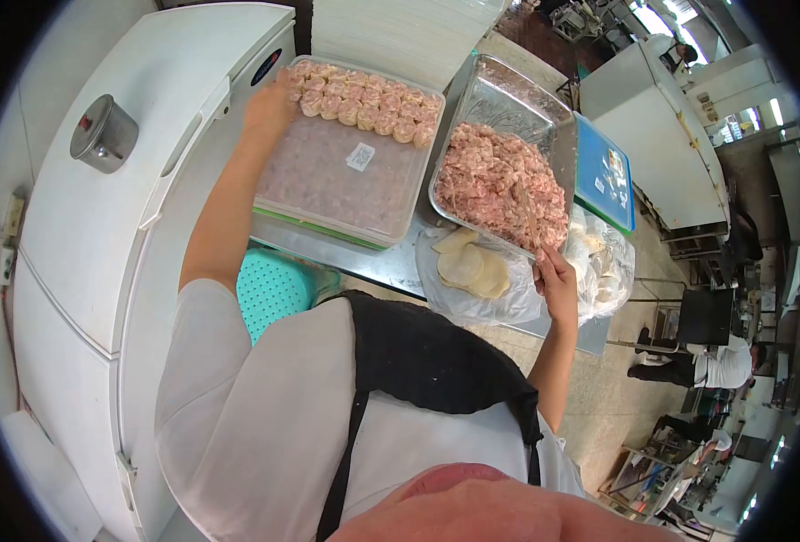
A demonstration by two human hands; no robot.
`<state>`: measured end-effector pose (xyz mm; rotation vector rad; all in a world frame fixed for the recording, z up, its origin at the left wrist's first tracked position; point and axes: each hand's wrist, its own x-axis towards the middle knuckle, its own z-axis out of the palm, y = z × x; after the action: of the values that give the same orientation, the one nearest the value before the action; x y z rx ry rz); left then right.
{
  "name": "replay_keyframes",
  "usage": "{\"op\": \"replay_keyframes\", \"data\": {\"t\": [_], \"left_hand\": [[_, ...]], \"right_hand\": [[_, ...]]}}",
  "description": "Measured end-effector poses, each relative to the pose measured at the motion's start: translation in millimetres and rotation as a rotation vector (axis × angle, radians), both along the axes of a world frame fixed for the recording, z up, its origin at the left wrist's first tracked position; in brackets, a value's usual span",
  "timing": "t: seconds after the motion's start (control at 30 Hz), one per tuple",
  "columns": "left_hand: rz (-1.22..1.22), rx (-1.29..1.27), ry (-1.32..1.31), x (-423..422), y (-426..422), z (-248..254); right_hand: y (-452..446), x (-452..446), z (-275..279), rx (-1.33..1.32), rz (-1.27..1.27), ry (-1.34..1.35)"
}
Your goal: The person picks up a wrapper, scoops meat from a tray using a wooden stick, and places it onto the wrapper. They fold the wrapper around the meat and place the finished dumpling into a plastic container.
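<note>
My left hand [271, 107] is at the far left corner of a plastic tray [278, 181], its fingers closed around a meat-filled dumpling at the end of the rows. Several open-topped dumplings [364, 101] stand packed there in rows. My right hand [558, 285] is closed on the handle of a thin, stick-like tool [533, 226], whose far end reaches into the minced meat [499, 176]. That pink filling is heaped in a deep metal pan [499, 81]. Near my right hand, round pale dough wrappers [472, 269] lie on a plastic bag [440, 303].
A white refrigerator [74, 244] with a lidded metal pot [103, 134] on it stands at left. A turquoise perforated basket [273, 289] is below the metal table. Right of the pan are a blue-rimmed container [603, 176] and bagged wrappers [603, 262]. Other people work farther right.
</note>
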<state>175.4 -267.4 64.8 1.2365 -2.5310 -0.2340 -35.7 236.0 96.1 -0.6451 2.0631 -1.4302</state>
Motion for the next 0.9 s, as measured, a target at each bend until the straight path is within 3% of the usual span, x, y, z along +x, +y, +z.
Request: {"op": "replay_keyframes", "data": {"t": [0.13, 0.2, 0.3, 0.4, 0.77, 0.9], "left_hand": [[-0.080, 0.111, -0.006, -2, -13, -10], [-0.165, -0.034, 0.093, 6, -26, -27], [-0.142, -0.254, -0.115, 19, -4, 3], [-0.160, -0.362, -0.019, 21, -23, -11], [-0.218, -0.239, -0.016, 15, -11, 0], [-0.157, -0.190, -0.037, 8, -21, -3]], "right_hand": [[-4, 4, -1, -0.018, -0.001, -0.001], [0, 4, -3, -0.032, -0.013, -0.018], [5, 8, -4, -0.041, -0.061, -0.046], [11, 6, -7, -0.021, -0.085, -0.051], [1, 14, -2, -0.018, -0.079, -0.078], [-9, 9, 9, 0.081, 0.004, 0.060]]}}
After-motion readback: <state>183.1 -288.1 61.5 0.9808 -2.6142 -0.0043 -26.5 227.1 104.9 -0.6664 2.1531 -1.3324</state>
